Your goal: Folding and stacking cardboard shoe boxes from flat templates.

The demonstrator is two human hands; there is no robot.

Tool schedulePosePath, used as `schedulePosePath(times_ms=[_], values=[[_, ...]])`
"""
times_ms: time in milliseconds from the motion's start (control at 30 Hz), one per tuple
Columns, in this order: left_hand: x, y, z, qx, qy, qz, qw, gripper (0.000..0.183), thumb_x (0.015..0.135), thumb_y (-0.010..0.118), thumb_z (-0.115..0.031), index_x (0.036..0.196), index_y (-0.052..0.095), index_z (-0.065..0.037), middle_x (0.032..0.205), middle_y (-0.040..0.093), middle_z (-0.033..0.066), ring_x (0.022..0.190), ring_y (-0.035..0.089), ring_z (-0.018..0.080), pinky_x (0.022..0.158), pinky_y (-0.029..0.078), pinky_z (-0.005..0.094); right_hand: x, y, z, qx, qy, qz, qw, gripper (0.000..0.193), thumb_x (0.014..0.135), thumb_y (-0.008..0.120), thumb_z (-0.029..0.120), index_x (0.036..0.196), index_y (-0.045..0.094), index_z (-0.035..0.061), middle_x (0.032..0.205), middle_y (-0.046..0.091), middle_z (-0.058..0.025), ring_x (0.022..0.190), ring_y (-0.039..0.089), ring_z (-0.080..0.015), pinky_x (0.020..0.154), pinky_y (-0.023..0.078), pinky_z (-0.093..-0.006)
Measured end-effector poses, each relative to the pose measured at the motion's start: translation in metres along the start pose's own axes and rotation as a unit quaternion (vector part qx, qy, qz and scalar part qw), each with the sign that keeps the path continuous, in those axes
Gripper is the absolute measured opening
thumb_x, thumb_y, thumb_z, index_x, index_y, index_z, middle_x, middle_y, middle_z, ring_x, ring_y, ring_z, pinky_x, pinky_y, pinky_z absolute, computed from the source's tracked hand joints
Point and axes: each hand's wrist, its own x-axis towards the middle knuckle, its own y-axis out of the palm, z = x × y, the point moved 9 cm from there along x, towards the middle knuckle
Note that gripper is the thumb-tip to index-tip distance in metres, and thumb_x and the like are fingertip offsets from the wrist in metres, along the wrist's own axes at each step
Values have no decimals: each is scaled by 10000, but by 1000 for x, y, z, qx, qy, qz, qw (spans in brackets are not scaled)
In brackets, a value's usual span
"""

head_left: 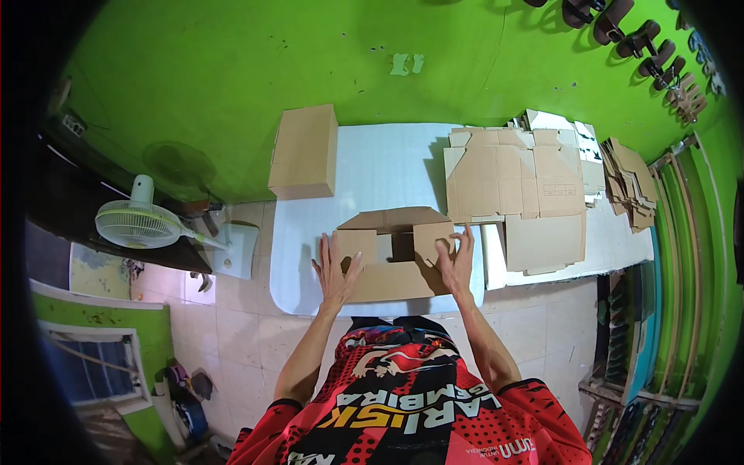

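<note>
A white fan (136,225) stands near the green wall (248,77).

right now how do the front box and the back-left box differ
The front box has an opening on top; the back-left box shows none. The left hand and right hand flank the front box; the back-left box stands apart. Both are brown cardboard.
</note>
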Motion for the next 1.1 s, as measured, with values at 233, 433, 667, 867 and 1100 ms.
schedulePosePath(times_ms=[233, 433, 667, 867, 1100], values=[[-50, 33, -95, 112, 243, 168, 949, 1055, 771, 834, -575, 1640, 361, -210, 1646, 360, 183, 1577, 223, 371, 1213, 29, 750, 53, 3, 53, 51, -83, 86, 992, 669, 1087, 432, 540, 1570, 464, 79, 1667, 343, -226, 1519, 351, -415, 1246, 286, -481], [-64, 40, -86, 98, 299, 121, 942, 1106, 719, 851, -598, 1639, 365, -222, 1441, 525, 157, 1544, 279, 345, 1223, 64, 740, 59, 27, 76, 84, -129, 219, 964, 634, 1096, 373, 530, 1341, 692, 39, 1433, 633, -200, 1377, 534, -399, 1216, 318, -501], [-80, 34, -87, 76, 343, 62, 934, 534, 881, 787, -369, 1357, 673, -156, 1383, 579, 105, 1376, 471, 315, 1236, 196, 666, 48, 39, 58, -74, -167, 227, 957, 565, 959, 640, 571, 847, 819, 47, 1251, 733, -152, 1272, 608, -339, 1163, 359, -522], [-89, 40, -80, 64, 350, 55, 933, 428, 898, 770, -312, 1271, 703, -113, 1335, 603, 101, 1346, 499, 314, 1243, 249, 611, 54, 87, 74, -228, -291, 276, 887, 961, 726, 748, 787, 1459, 597, 184, 1638, 412, -131, 1540, 319, -399, 1269, 200, -612], [-76, 47, -89, 98, 272, 74, 954, 778, 843, 797, -396, 1528, 512, -161, 1471, 496, 145, 1449, 396, 334, 1258, 159, 635, 54, 116, 58, -284, -233, 352, 861, 979, 694, 796, 735, 1514, 526, 273, 1392, 622, -81, 1324, 570, -332, 1192, 325, -623]])
